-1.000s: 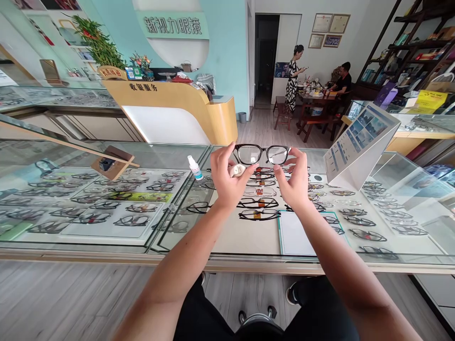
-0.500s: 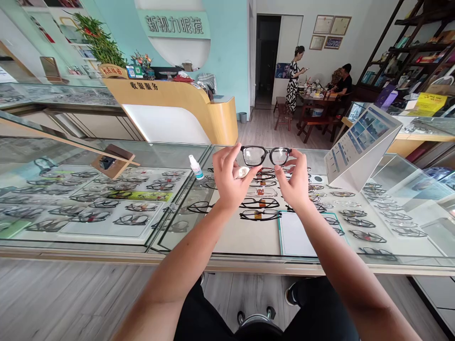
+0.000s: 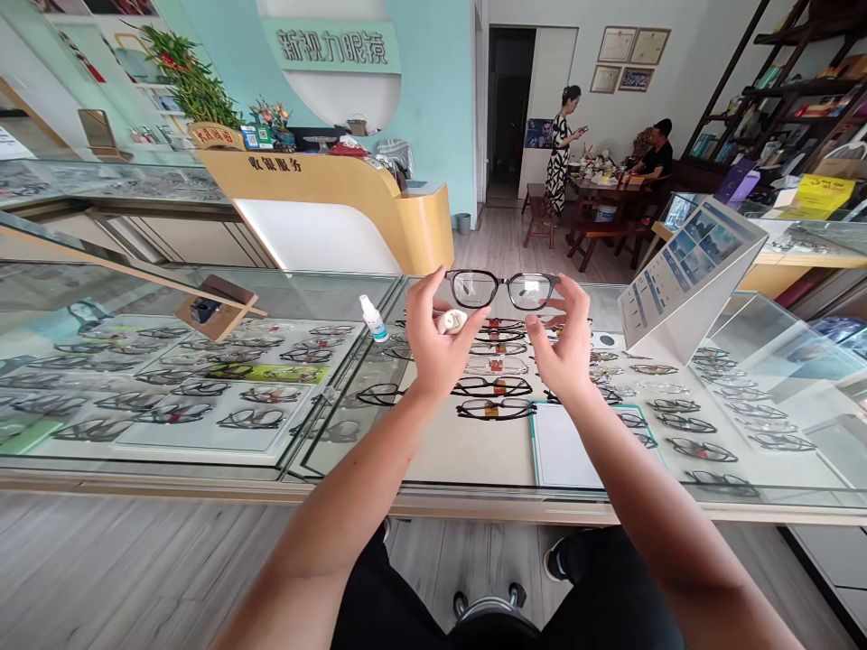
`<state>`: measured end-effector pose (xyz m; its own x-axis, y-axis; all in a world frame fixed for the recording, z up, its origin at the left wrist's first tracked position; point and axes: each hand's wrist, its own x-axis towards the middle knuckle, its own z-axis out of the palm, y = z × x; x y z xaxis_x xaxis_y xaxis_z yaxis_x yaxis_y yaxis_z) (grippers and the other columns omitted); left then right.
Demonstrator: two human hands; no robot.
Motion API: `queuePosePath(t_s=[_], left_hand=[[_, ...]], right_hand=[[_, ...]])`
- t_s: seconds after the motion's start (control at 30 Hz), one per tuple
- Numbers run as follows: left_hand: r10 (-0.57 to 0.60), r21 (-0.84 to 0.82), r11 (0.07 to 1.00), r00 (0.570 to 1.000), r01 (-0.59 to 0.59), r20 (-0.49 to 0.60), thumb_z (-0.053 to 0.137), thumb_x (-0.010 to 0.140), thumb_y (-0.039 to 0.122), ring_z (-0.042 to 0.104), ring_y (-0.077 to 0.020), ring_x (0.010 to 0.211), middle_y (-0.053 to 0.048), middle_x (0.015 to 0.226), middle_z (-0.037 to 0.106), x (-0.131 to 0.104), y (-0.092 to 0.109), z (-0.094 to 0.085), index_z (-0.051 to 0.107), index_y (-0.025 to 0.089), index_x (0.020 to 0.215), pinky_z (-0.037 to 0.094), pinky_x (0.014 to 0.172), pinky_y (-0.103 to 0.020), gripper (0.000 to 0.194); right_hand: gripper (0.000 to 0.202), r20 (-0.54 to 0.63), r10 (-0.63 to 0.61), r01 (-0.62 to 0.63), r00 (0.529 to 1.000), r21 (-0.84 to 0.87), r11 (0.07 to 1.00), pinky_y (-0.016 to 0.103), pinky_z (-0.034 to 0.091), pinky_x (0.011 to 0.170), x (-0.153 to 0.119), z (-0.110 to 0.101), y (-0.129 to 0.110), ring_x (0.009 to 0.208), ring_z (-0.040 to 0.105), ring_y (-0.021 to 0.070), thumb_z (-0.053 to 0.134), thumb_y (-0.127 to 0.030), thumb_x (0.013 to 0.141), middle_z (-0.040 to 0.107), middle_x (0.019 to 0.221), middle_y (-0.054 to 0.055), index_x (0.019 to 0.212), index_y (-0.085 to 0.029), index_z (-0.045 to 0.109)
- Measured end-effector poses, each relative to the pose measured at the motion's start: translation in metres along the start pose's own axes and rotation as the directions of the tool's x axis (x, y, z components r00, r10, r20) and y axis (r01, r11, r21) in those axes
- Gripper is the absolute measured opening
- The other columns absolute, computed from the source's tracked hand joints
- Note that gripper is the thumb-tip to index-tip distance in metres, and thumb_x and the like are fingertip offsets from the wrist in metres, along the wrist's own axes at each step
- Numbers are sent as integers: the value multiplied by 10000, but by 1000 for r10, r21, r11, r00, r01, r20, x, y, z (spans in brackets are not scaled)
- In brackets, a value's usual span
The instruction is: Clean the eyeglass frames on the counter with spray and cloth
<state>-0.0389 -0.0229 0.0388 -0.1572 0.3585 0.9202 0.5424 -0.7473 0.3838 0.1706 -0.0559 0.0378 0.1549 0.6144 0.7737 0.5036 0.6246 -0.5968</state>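
Observation:
Black-framed eyeglasses are held up above the glass counter, lenses facing me. My left hand is closed on the left end of the frame, with a rolled white cloth tucked in the same hand. At the opposite end, my right hand grips the frame between thumb and fingers. A small white spray bottle stands on the counter to the left of my hands. Under the glass below lie rows of spectacle frames.
A slanted white display board stands on the counter at right. A wooden block rests at left. Beyond are a reception desk, a person standing and another seated at a table.
The eyeglasses have turned from an angled position to face me more squarely, their left end shifting left. Both hands keep their hold, and more of the cloth shows.

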Motion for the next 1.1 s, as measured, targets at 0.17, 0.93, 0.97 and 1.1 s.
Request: queuePosePath(t_s=[0.17, 0.93, 0.97, 1.1], left_hand=[[-61, -41, 997, 998, 62, 25, 842, 979, 668, 669, -142, 853, -127, 1452, 681, -1, -6, 1, 552, 277, 1630, 617, 887, -359, 813], [58, -11, 998, 998, -58, 26, 853, 997, 596, 640, -114, 774, -123, 1504, 681, -2, 2, 0, 553, 303, 1610, 636, 814, -354, 743], [73, -9, 997, 997, -73, 23, 860, 995, 583, 637, -112, 767, -121, 1500, 679, -2, 3, -1, 555, 306, 1608, 633, 801, -354, 739], [124, 3, 992, 992, -124, 14, 901, 969, 548, 689, -159, 859, -123, 1461, 687, -2, 4, -2, 573, 313, 1591, 622, 775, -366, 742]], right_hand=[[631, -33, -21, 22, 999, 34, 999, 535, 655, 939, 0, 0, -2, 1232, 763, 329, 685, -525, 1078, 624, 1676, 156, 1656, -353, 500], [438, -138, 260, -199, 956, 347, 916, 449, 653, 983, 13, -3, -9, 1277, 763, 294, 632, -620, 1094, 823, 1410, 96, 1288, -288, 842], [454, -128, 287, -226, 949, 359, 906, 447, 657, 969, 14, -3, -9, 1285, 766, 297, 628, -630, 1093, 823, 1423, 97, 1293, -285, 845], [500, -99, 397, -325, 913, 412, 851, 443, 664, 954, 16, -3, -6, 1319, 771, 311, 647, -676, 1066, 842, 1393, 104, 1245, -264, 868]])
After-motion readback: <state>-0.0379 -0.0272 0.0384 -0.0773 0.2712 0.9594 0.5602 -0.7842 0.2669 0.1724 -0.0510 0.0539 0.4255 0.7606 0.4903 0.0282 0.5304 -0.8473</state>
